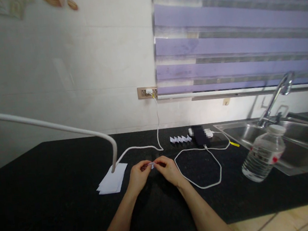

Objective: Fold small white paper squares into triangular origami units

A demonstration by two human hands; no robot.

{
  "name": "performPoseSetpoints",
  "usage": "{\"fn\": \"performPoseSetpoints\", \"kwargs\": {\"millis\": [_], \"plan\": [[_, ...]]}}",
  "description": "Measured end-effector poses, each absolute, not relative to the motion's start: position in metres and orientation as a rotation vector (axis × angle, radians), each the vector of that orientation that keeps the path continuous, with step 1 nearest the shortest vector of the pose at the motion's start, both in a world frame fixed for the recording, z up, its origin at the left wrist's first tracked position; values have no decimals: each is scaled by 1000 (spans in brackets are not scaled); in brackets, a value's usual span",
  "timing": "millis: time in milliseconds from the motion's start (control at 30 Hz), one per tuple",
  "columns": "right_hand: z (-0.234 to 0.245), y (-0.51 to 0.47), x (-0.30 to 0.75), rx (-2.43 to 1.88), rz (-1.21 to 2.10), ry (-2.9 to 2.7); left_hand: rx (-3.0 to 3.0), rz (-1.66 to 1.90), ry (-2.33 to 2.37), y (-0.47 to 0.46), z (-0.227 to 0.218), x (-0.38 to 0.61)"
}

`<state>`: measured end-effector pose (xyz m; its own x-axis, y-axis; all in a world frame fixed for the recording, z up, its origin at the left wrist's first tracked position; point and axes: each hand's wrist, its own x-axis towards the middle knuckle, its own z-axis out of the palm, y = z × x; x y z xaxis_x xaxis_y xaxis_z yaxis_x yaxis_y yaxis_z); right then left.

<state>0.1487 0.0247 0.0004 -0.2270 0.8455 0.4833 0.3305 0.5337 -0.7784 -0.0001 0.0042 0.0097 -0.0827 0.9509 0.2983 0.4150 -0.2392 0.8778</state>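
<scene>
Two hands meet over a small white paper piece point(152, 165), held just above the black tabletop point(40, 187) near its middle. The left hand point(138, 174) and the right hand point(168, 169) each pinch one end of it with thumb and fingers point(145, 164) pressed together. The piece is so small and so covered by the fingertips that its shape cannot be made out.

Just left of the hands lies a stack of white sheets point(113, 180), with the foot of a white bent tube point(61, 128) resting on it; the tube runs off the left edge. Farther back, a row of folded paper bits point(180, 139) sits beside a dark phone point(199, 135), whose surface is blurred. A white cable point(204, 169) loops to the right of the hands, and another climbs to a wall socket point(147, 92).

Far right, a clear water bottle point(261, 153) stands tilted at the rim of a steel sink point(298, 139), which the frame cuts off.
</scene>
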Motion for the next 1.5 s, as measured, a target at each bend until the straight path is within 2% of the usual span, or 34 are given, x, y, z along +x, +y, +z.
{"fn": "performPoseSetpoints", "kwargs": {"millis": [500,1500], "plan": [[-5,25,146,-957,903,-1721,1675,1294,1430,2,14,3],[-6,23,147,-1021,856,-1724,1744,1062,1384,0,14,1]]}}
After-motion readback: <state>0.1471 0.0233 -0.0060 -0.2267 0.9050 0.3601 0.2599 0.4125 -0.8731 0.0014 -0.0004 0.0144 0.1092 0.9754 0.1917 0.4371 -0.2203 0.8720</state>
